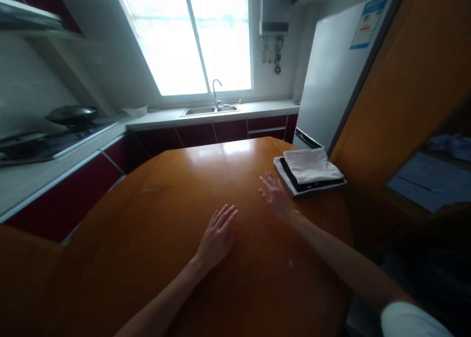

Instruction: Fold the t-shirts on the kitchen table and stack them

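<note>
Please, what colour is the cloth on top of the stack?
The cloth is white, as the head view shows.

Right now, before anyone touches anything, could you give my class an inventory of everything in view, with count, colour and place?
Table: one, orange-brown, centre
White cloth: one, folded, atop dark and pale layers, table's right side
Window: one, bright white, far wall
Sink: one, metallic, below window
Faucet: one, silvery, at sink
Worktop: white, along far and left walls
Cabinets: several, dark red, under worktop and upper left
Stove: one, dark, left
Pan: one, dark, on stove
Hood: one, dark, upper left
Fridge: one, pale grey, right
Sticker: one, mostly blue, on fridge
Right edge: pale items, too dim to count
Hands: two, bare; left centre, right beside cloth
</note>
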### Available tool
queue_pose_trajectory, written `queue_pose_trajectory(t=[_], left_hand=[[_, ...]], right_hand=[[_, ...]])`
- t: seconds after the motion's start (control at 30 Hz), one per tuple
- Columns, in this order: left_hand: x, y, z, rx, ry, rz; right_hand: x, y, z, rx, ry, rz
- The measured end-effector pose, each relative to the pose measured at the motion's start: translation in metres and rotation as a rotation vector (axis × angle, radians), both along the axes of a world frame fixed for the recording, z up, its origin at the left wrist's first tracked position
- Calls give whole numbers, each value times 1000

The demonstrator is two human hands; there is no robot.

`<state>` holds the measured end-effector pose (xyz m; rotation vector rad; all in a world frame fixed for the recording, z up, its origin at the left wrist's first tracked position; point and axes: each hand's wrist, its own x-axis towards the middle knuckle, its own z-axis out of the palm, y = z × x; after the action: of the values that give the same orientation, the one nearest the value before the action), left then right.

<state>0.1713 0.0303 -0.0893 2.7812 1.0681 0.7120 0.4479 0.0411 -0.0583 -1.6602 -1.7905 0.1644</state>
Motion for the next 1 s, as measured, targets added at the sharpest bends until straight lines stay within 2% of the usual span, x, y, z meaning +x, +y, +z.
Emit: queue_pose_trajectory(t=[0.13, 0.23, 0.33, 0.5, 0.6, 0.77, 1.0], left_hand=[[-8, 13, 2, 32, 26, 173], [-14, 22, 1, 28, 40, 270], [-16, 25, -4, -23, 92, 290], [-14, 25, -15, -153, 294, 229], [-14, 26, -18, -171, 351, 223], [-15, 27, -19, -165, 334, 221], [-15, 28, -18, -173, 305, 206]], right_hand=[[-55, -8, -27, -99, 39, 121], [-76, -10, -34, -124, 31, 149], [-89, -17, -39, -136, -43, 124], [-98, -30, -48, -265, -225, 124], [-98, -31, -46, -304, -265, 130], [-97, -30, -42, -295, -255, 120], [-93, -26, -48, -218, -159, 133]])
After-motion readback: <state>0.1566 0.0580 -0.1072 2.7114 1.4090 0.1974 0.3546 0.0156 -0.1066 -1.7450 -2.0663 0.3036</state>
